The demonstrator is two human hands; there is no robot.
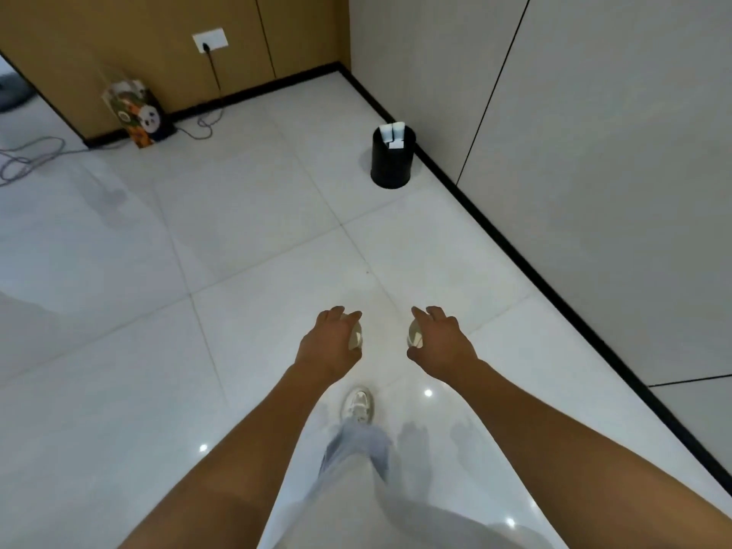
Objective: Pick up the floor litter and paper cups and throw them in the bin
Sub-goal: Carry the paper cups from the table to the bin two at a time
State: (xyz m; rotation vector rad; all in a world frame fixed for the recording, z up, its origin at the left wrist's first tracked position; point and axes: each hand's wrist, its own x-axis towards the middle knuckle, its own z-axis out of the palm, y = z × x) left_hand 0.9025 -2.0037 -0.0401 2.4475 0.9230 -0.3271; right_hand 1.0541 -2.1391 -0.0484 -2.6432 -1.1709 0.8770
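Observation:
Both my arms reach forward over the white tiled floor. My left hand grips a white paper cup, mostly hidden under the fingers. My right hand grips a second white paper cup, of which only a sliver shows. The black round bin stands ahead by the right wall, well beyond both hands, with white litter sticking out of its top.
A colourful panda-print paper bag stands at the wooden wall on the far left. Grey cables trail across the floor from a wall socket. A black skirting runs along the right wall. My white shoe steps forward.

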